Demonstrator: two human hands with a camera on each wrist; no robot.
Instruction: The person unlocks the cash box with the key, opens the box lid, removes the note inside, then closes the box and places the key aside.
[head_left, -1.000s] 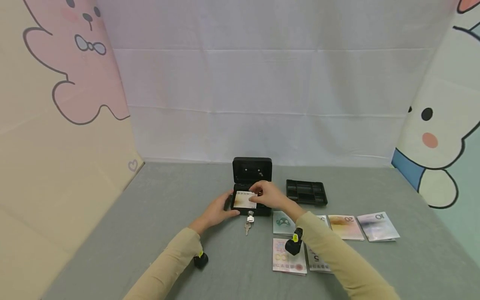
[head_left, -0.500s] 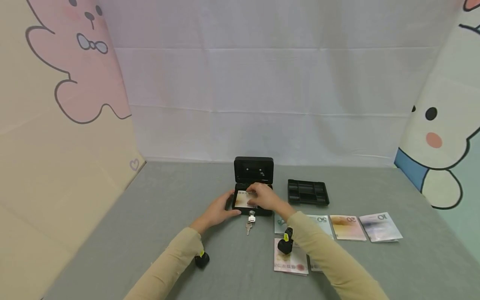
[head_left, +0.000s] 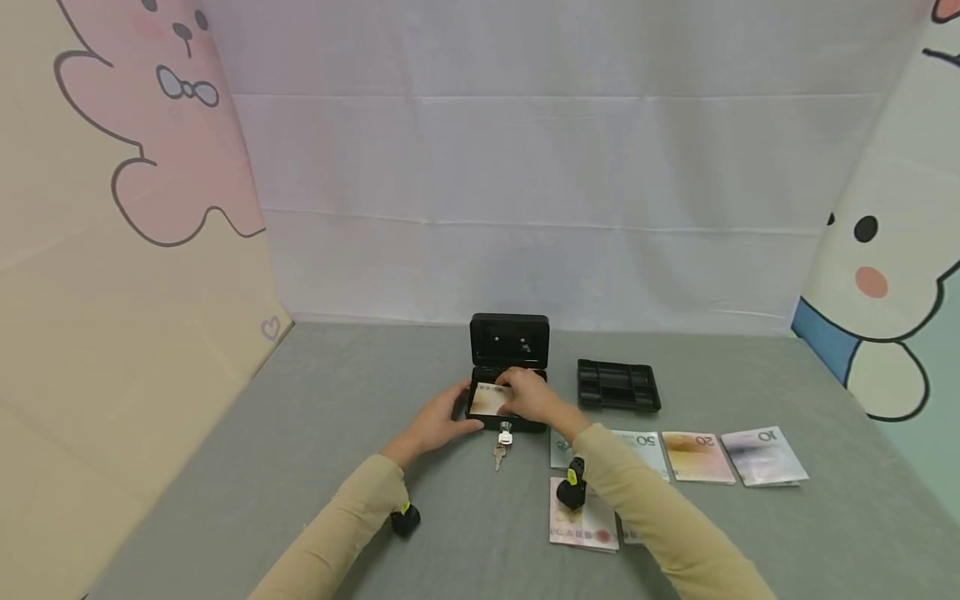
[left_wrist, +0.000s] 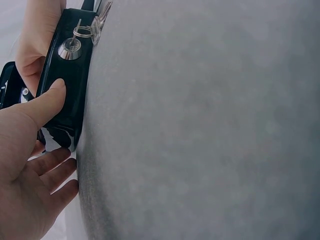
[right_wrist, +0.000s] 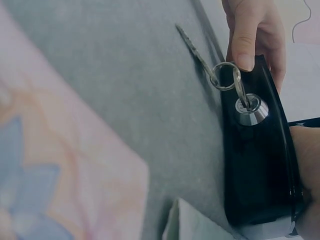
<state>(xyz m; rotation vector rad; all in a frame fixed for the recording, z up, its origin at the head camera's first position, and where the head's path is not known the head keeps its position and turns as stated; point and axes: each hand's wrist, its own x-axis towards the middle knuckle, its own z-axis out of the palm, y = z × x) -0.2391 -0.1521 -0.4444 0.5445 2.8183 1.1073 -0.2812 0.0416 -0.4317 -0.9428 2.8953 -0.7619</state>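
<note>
Black, glossy, rectangular cash box (head_left: 527, 425) stands on the grey table (head_left: 337, 417). Head view, box as clock centre, 12 = far side. Hinged lid (head_left: 510, 352) raised at 12; its top edge overlaps the table's far edge in this view.

Left hand (head_left: 437, 421), between 8 and 9: holds the box's near-left corner, thumb pressed on the front wall, fingers spread along the left wall.

Right hand (head_left: 531, 396): over the 3 o'clock half of the box, fingers bent down inside the rim at a cream-and-brown paper banknote (head_left: 489, 398). Cannot tell whether it pinches the note. Note lies within the box walls, its left part exposed.

Silver metal keys on a ring (head_left: 500, 454) hang from the front-wall lock at 6, beyond the near edge.

Black plastic compartment tray (head_left: 618, 386) at 3; a strip of table separates it from the box.

Between 3 and 4, a row with narrow gaps: pale green "50" note (head_left: 643, 450), orange "20" note (head_left: 697, 456), lilac-white "10" note (head_left: 763, 456). Pink note (head_left: 573, 533) at 5, partly under the right forearm.

From 7 to 10, beyond left hand and forearm, grey surface extends to the table's left edge.
</note>
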